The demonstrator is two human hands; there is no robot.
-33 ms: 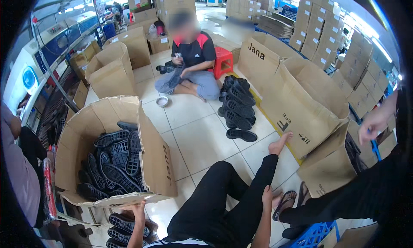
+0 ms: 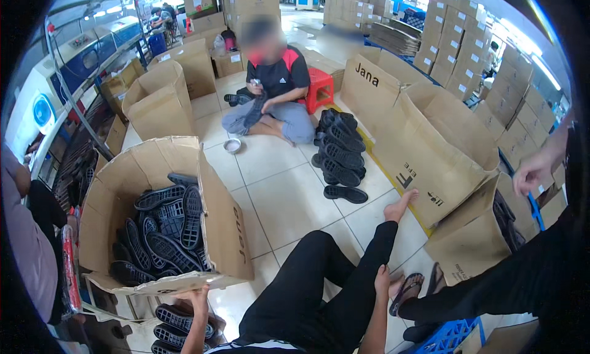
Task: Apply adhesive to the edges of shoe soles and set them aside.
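A large open cardboard carton [image 2: 227, 231] stands at my left, with many black shoe soles [image 2: 172, 246] heaped inside. My left hand [image 2: 195, 297] grips the carton's near lower edge, its fingers partly hidden against the cardboard. Below that hand, several more black soles [image 2: 175, 320] lie in a row beside my hip. Against my bent leg [image 2: 369, 249] rests my right hand [image 2: 381, 281], its visible fingers stretched along the trouser cloth with nothing held.
A seated co-worker [image 2: 270, 77] handles a dark sole by a small bowl [image 2: 232, 145]. Stacked soles [image 2: 339, 148] lie mid-floor near a red stool [image 2: 319, 90]. Long cartons [image 2: 424, 151] line the right. A standing person's sandalled foot [image 2: 409, 289] is beside a blue crate [image 2: 452, 338].
The standing person's hand at the right has shifted slightly. The seated co-worker's sole has turned a little. My own hands stay where they were.
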